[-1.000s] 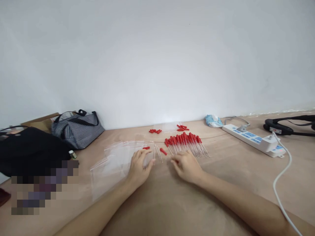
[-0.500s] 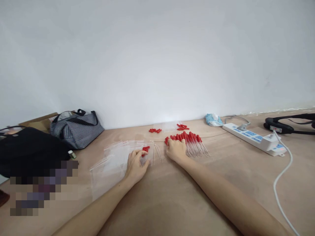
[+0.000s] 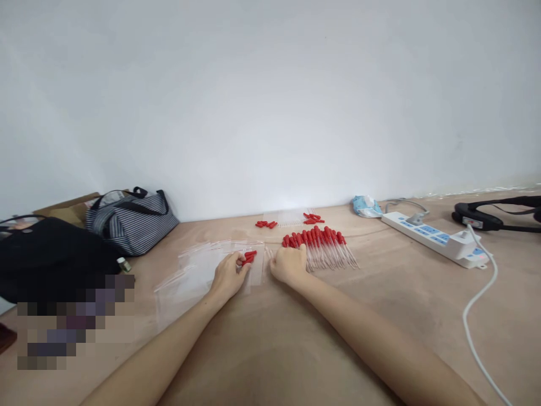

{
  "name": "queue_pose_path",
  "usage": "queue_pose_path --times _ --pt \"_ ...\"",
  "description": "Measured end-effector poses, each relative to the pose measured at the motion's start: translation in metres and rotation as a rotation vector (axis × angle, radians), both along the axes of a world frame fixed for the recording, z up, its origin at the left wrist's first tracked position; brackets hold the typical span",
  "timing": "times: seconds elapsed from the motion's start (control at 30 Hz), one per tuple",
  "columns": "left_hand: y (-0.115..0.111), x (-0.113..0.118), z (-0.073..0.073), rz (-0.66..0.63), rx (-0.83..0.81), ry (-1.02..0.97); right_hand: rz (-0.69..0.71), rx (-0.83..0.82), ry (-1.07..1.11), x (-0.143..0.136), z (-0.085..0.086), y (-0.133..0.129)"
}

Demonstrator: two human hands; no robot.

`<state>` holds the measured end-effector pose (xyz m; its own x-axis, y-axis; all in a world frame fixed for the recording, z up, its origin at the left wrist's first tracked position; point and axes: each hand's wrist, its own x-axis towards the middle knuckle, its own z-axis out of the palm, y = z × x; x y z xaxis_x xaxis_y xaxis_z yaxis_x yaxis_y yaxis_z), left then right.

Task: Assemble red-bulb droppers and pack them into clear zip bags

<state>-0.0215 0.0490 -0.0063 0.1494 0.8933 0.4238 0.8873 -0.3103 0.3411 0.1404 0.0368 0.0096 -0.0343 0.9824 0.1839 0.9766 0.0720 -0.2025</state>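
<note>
1. Left hand (image 3: 230, 273): low over the clear bags (image 3: 190, 276), fingers curled, thumb and forefinger a little apart around the near bulbs (image 3: 250, 256), which are red and sit on the rightmost bag. Whether it pinches one, cannot tell.
2. Right hand (image 3: 290, 264): back of hand toward the view, fingers bent and mostly hidden. Sits between the loose tubes (image 3: 267, 256) and the droppers (image 3: 321, 248), overlapping the left end of that row. Cannot tell if it grips anything; perhaps a tube end, but the view is poor.
3. Droppers: side by side on the counter (image 3: 270, 349), red ends toward the wall (image 3: 270, 113), thin clear stems toward the person.
4. Near the wall: two small clusters of red bulbs, left cluster (image 3: 266, 224) and right cluster (image 3: 313, 218), with clear tubes between them.
5. Far right: tissue pack (image 3: 367, 206), power strip (image 3: 435, 239), headset (image 3: 477, 217).
6. Far left: striped bag (image 3: 135, 223), black bag (image 3: 54, 254), small bottle (image 3: 124, 265).
</note>
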Motion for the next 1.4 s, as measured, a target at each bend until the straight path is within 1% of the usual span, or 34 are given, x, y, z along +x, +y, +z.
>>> queue_pose_path --times 0.1,0.2,0.27,0.33,0.43,0.5,0.57,0.63,0.7,0.8,0.9,1.0,1.17,1.4 --pt "-0.001 0.001 -0.002 0.003 0.016 -0.025 -0.003 -0.067 -0.005 -0.003 0.001 0.004" --pt "-0.007 0.006 -0.001 -0.013 0.057 -0.063 -0.009 -0.091 -0.004 -0.006 0.001 0.005" --pt "-0.013 0.012 0.0 -0.083 0.096 -0.106 -0.007 -0.096 0.001 -0.007 0.002 0.003" --pt "-0.021 0.018 0.001 -0.187 0.125 -0.158 -0.004 -0.076 0.019 -0.004 0.003 0.0" --pt "-0.033 0.027 0.001 -0.292 0.118 -0.233 0.01 0.016 0.093 0.009 0.0 -0.006" --pt "-0.041 0.031 0.002 -0.334 0.073 -0.284 0.081 0.101 0.192 0.026 -0.006 -0.012" --pt "-0.05 0.036 0.002 -0.395 -0.028 -0.341 0.229 0.195 0.321 0.048 -0.015 -0.02" --pt "-0.058 0.041 0.002 -0.469 -0.165 -0.369 0.373 0.3 0.413 0.07 -0.025 -0.031" --pt "-0.065 0.045 0.003 -0.515 -0.274 -0.349 0.462 0.383 0.437 0.089 -0.033 -0.043" --pt "-0.07 0.048 0.004 -0.515 -0.318 -0.31 0.571 0.381 0.336 0.104 -0.037 -0.059" --pt "-0.07 0.048 0.005 -0.498 -0.318 -0.315 0.638 0.33 0.242 0.103 -0.033 -0.067" --pt "-0.069 0.047 0.005 -0.5 -0.32 -0.32 0.68 0.328 0.213 0.098 -0.03 -0.069" --pt "-0.069 0.047 0.005 -0.502 -0.321 -0.334 0.703 0.319 0.212 0.097 -0.029 -0.069" --pt "-0.064 0.046 0.006 -0.574 -0.233 -0.284 0.733 0.329 0.259 0.094 -0.031 -0.07"
